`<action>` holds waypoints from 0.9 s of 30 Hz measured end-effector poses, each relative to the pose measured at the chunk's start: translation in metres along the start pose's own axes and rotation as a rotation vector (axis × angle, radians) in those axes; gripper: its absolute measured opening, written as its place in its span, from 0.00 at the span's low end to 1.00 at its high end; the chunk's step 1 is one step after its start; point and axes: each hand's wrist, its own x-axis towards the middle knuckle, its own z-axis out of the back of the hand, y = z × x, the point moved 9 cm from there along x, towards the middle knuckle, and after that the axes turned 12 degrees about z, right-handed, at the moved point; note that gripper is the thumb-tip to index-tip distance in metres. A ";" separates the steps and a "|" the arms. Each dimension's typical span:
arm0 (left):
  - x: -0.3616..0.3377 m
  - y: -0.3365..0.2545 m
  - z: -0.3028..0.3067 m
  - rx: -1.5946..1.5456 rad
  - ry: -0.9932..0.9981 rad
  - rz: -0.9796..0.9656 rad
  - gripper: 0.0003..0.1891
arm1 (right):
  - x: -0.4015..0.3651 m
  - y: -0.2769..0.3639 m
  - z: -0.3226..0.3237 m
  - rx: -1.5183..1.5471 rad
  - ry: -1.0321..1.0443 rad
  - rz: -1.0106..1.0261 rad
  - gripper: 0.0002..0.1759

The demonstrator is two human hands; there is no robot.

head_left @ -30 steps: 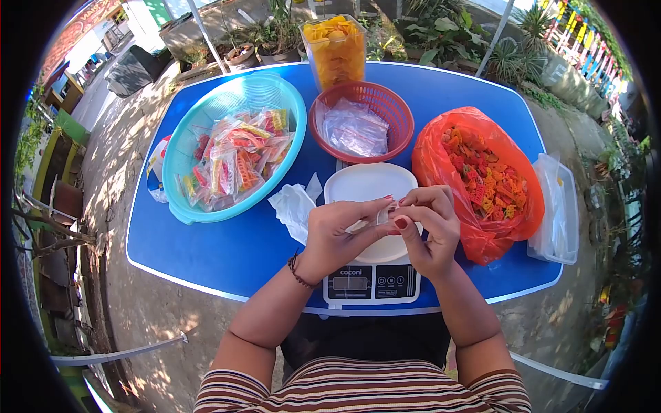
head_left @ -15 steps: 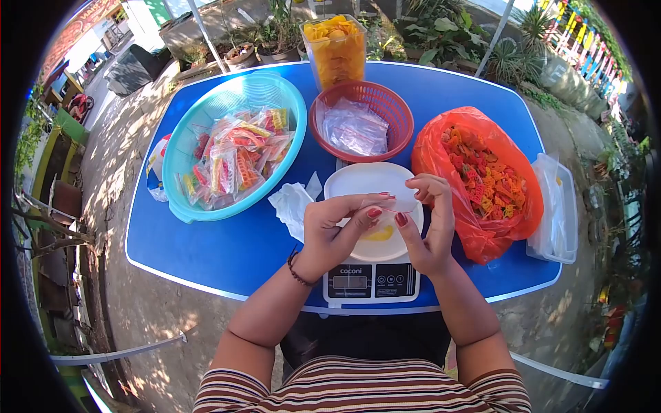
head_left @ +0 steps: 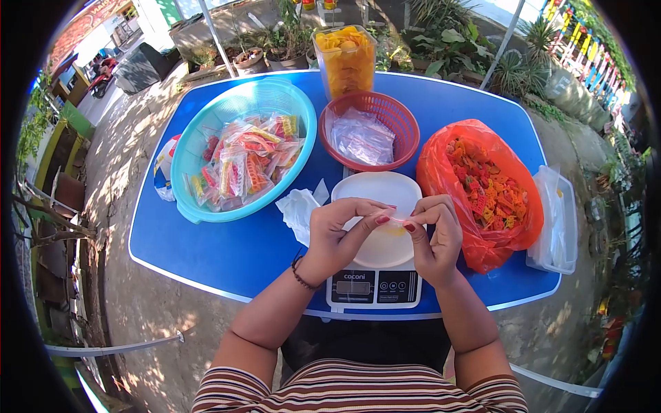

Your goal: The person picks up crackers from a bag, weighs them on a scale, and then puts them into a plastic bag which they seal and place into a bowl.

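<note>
Between my two hands is a small clear zip bag (head_left: 398, 220), its top edge stretched level. My left hand (head_left: 334, 233) pinches one end between thumb and fingers. The other end is in the pinch of my right hand (head_left: 438, 237). Both are over the white plate (head_left: 372, 184) of a kitchen scale (head_left: 374, 294); a yellow patch shows just below the bag's edge. Crumpled white plastic (head_left: 297, 213) lies left of the scale. To the right, an open red plastic bag (head_left: 441, 148) holds orange and red snack pieces (head_left: 487, 189).
A turquoise basket (head_left: 196, 210) with many filled packets stands at left. Behind the scale, a red basket (head_left: 406, 131) holds flat clear bags (head_left: 361, 138). A tall container of yellow chips (head_left: 346, 65) is at the back. At the right edge sits a clear box (head_left: 561, 220).
My right fingers have come in from spread to a pinch on the bag, and its upper edge is now pulled straight. The view has shifted slightly.
</note>
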 end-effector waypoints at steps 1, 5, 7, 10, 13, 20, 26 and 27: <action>0.000 -0.002 0.001 -0.006 -0.007 -0.005 0.04 | 0.000 -0.001 0.000 0.007 -0.010 -0.003 0.04; -0.001 -0.008 0.005 0.014 -0.066 -0.057 0.03 | 0.001 -0.004 -0.003 0.059 -0.088 -0.075 0.04; 0.000 -0.009 0.006 0.002 -0.089 -0.082 0.04 | 0.001 -0.005 -0.004 0.015 -0.024 -0.044 0.05; -0.003 -0.034 0.009 0.249 -0.163 -0.327 0.06 | -0.003 -0.012 0.001 0.012 -0.010 -0.010 0.06; -0.002 -0.028 0.013 0.266 -0.169 -0.187 0.09 | 0.000 -0.013 0.004 0.103 -0.035 -0.013 0.05; -0.013 -0.045 0.047 0.051 0.004 0.177 0.08 | 0.022 0.008 -0.033 0.498 0.106 -0.241 0.01; -0.033 -0.086 0.110 0.385 -0.213 -0.105 0.14 | 0.057 0.030 -0.091 0.596 0.226 -0.134 0.08; -0.036 -0.086 0.119 0.372 -0.251 -0.099 0.15 | 0.062 0.033 -0.101 0.596 0.233 -0.107 0.09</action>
